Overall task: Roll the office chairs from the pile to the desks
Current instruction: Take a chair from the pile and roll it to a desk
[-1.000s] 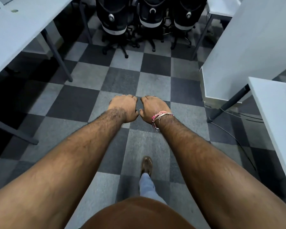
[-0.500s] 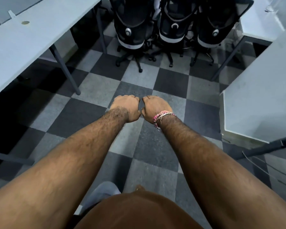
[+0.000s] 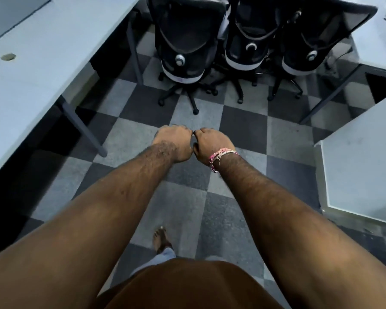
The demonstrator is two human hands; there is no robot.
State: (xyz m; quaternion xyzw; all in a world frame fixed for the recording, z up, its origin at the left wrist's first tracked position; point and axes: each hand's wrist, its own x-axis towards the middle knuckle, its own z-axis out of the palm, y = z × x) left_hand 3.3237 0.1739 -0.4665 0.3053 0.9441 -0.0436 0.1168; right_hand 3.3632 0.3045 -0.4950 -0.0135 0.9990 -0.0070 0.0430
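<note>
Checkered carpet ahead: three office chairs (image 3: 250, 41) apparently show their backs; both hands (image 3: 193, 143) fisted, empty.

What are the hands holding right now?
Nothing. The left hand and right hand are both curled into empty fists, side by side above the carpet, short of the office chairs.

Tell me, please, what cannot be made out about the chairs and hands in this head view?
- Chairs: tops cut off by the upper edge; whether more stand behind the three is hidden.
- Left hand and right hand: only the backs show; curled fingers and palms are hidden beneath.
- Right desk: a clear item at the corner is cropped and too small to name.
- Left desk: far end cut off.
</note>
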